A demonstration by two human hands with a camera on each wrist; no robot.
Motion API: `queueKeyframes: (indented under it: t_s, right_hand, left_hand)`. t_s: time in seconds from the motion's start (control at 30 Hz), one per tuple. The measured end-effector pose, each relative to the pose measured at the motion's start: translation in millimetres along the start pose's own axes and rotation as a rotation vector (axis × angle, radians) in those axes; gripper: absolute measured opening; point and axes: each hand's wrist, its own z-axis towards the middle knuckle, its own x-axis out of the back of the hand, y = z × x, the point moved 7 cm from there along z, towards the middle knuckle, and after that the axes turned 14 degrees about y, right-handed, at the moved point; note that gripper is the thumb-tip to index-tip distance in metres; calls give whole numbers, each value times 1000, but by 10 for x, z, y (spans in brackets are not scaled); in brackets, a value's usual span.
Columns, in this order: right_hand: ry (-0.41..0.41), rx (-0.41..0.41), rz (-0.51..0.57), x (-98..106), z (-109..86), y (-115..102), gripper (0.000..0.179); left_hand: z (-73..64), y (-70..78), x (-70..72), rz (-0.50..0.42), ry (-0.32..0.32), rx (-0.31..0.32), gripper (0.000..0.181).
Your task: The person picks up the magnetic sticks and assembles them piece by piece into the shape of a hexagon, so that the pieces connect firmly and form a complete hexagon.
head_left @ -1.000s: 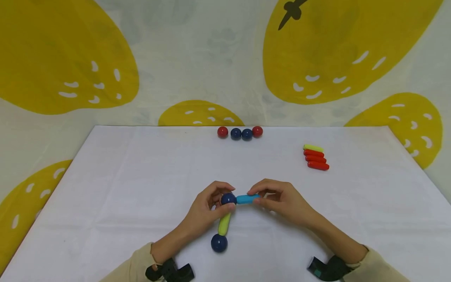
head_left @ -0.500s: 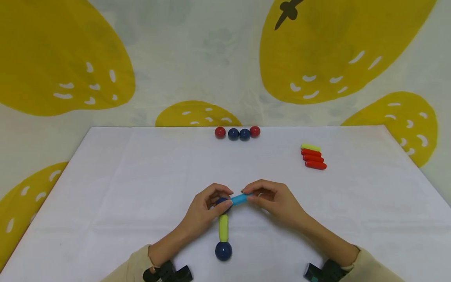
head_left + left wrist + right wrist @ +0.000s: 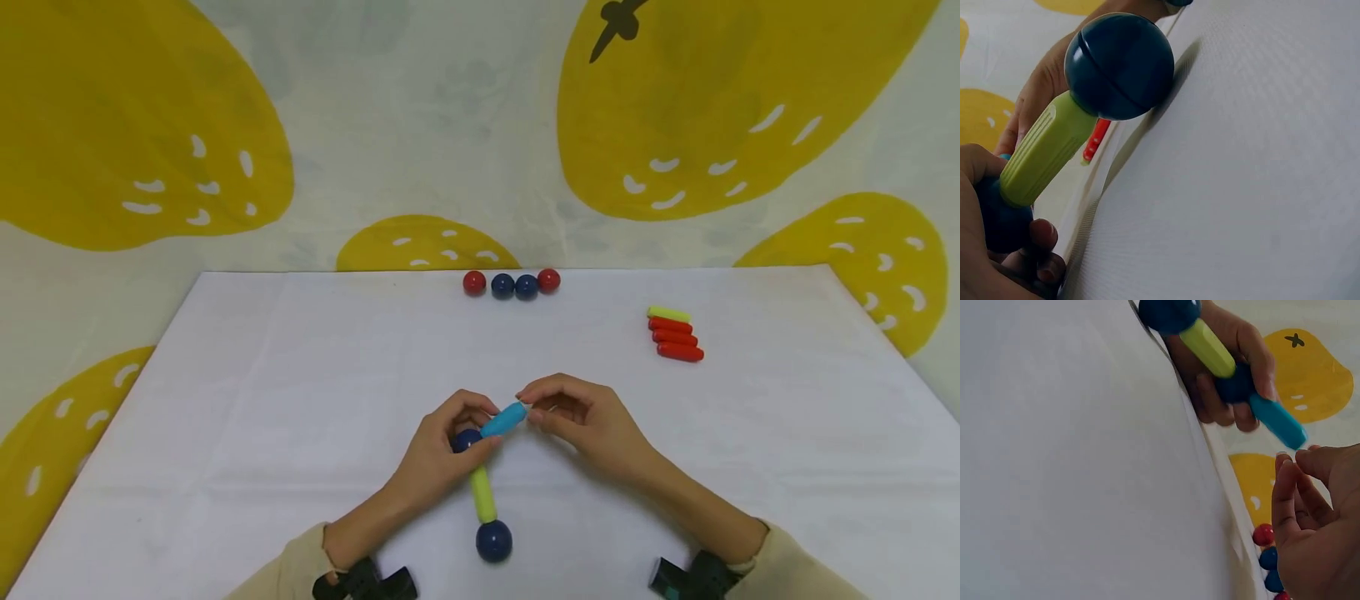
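Note:
My left hand (image 3: 442, 442) grips a dark blue ball (image 3: 467, 440), partly hidden by the fingers. A yellow-green stick (image 3: 483, 493) runs from that ball toward me and ends in a second dark blue ball (image 3: 494, 542). On the held ball's other side, a light blue stick (image 3: 504, 419) slants up to the right, its near end by the left thumb. My right hand (image 3: 581, 417) has its thumb and fingertips right at the light blue stick's free end; in the right wrist view the stick (image 3: 1279, 420) ends just above these bent fingertips (image 3: 1283, 464).
Two red balls, one a red ball (image 3: 474, 283) at the left end, and two dark blue balls line the white table's (image 3: 315, 358) far edge. Toward the right lie a yellow-green stick (image 3: 669, 314) and three red sticks (image 3: 680, 352), side by side. A patterned cloth (image 3: 420, 125) hangs behind.
The light blue stick has tilted upward and moved left with the left hand's ball. The right hand's pinch has slipped to its tip. The lower blue ball has swung right and nearer me.

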Motion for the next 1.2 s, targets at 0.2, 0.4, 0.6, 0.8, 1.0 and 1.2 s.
queueKeyframes:
  t_s: [0.2, 0.4, 0.6, 0.8, 1.0, 1.2]
  right_hand:
    - [123, -37, -150, 275, 293, 52, 24]
    - [284, -90, -208, 576, 666, 176, 30]
    - [350, -106, -254, 672, 936, 296, 31]
    - [342, -67, -277, 660, 1127, 356, 32]
    - [314, -89, -287, 670, 1248, 500, 36]
    - [284, -87, -296, 646, 1314, 590, 38]
  left_hand:
    - [-6, -26, 12, 13, 8, 1, 32]
    - [-15, -15, 10, 27, 9, -1, 32]
    - [-15, -13, 3, 29, 14, -5, 32]
    - [-10, -3, 5, 29, 7, -29, 32]
    - [-9, -16, -10, 16, -7, -16, 32]
    - [-11, -16, -8, -8, -11, -9, 32]
